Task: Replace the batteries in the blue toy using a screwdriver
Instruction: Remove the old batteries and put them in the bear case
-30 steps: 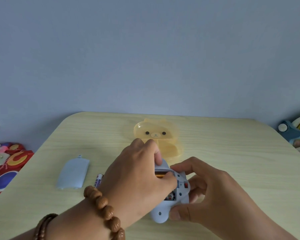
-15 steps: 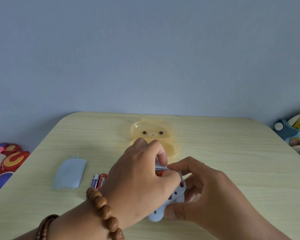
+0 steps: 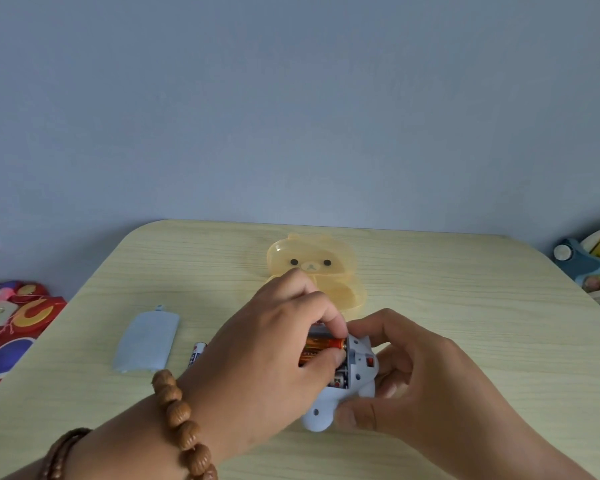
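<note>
1. The blue toy (image 3: 340, 386) is close to the near edge of the bench (image 3: 465, 306), about midway along it. It is turned so its open battery bay faces up. I cannot tell whether it rests on the bench or is held just above it.
2. The right hand (image 3: 423, 375) is clamped around the toy from its right side. The thumb presses the rounded lower end and the fingers curl over the upper edge.
3. The left hand (image 3: 267, 368) pinches an orange battery (image 3: 321, 346) between thumb and forefinger, lying across the upper slot of the bay. A second cell (image 3: 340, 379) shows lower in the bay. From where I stand I cannot say whether the orange one is going in or coming out.
4. The toy looks like a light, hollow, hard plastic shell, smooth and rounded, so I would expect it to twist under a push. It is best gripped by its sides, clear of the bay and of the small red part beside it.
5. The battery is stiff and slick. A pinch at mid-body seems right, and a spring contact may push back.
6. The blue cover (image 3: 148, 341) lies toward the bench's left edge, with loose batteries (image 3: 197, 353) just beside it. A yellow bear box (image 3: 312, 271) sits beyond the hands, toward the far edge.
</note>
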`<state>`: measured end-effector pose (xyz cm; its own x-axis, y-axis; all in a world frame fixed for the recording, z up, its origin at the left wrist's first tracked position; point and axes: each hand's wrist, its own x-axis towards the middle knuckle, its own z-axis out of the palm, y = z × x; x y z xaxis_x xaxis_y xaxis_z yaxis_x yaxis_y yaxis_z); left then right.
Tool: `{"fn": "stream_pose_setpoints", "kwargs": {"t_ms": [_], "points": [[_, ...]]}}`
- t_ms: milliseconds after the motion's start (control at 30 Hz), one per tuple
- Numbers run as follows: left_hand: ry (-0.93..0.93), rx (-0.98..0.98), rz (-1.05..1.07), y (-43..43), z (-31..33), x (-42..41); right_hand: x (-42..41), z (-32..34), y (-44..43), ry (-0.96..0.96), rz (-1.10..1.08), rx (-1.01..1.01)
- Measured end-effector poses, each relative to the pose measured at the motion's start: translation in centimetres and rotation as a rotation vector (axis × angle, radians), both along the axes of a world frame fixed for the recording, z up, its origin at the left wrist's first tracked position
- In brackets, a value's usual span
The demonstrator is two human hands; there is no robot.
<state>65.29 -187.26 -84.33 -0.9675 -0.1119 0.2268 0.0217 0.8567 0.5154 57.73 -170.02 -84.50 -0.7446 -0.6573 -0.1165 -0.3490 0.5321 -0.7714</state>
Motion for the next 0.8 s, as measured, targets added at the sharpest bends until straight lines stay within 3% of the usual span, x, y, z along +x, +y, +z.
{"fn": "stream_pose_setpoints", "kwargs": {"t_ms": [200,467,633,800], "points": [[0.046,0.024,-0.022,-0.4,-0.1,-0.3,0.0,0.0,-0.1,-0.01,-0.02,0.011],[0.17,0.435,0.135,-2.7,0.5,-1.7,-0.2,0.0,-0.2,-0.031,-0.022,0.011],[0.042,0.703,0.18,-5.2,0.7,-2.7,-0.4,0.0,-0.4,-0.062,-0.015,0.006],[-0.012,0.607,0.145,-6.2,0.5,-3.2,-0.5,0.1,-0.5,-0.069,-0.008,0.017]]}}
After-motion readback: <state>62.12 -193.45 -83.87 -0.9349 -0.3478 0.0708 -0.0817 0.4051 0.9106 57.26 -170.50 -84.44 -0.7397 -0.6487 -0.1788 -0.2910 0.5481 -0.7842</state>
